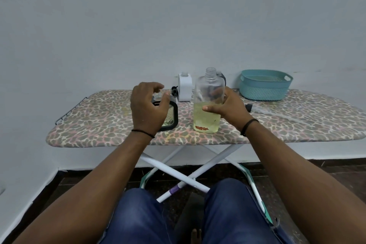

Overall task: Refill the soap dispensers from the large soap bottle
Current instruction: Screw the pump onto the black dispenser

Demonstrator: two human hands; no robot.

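A large clear soap bottle (208,121), uncapped and about half full of pale yellow liquid, stands upright on the ironing board (99,117). My right hand (231,105) grips its right side, thumb across the front and fingers behind. A black-framed clear dispenser (173,115) with an open neck stands left of it. My left hand (147,105) hovers in front of this dispenser with loosely curved fingers near the neck, hiding its left half; no firm hold shows. A white dispenser (185,87), also without its pump, stands behind. Another dark dispenser (222,76) peeks out behind the big bottle.
A teal woven basket (265,89) sits at the back right of the board. A black pump head (174,91) lies beside the white dispenser. A second pump with a clear tube (250,107) lies right of my right hand. The wall is close behind.
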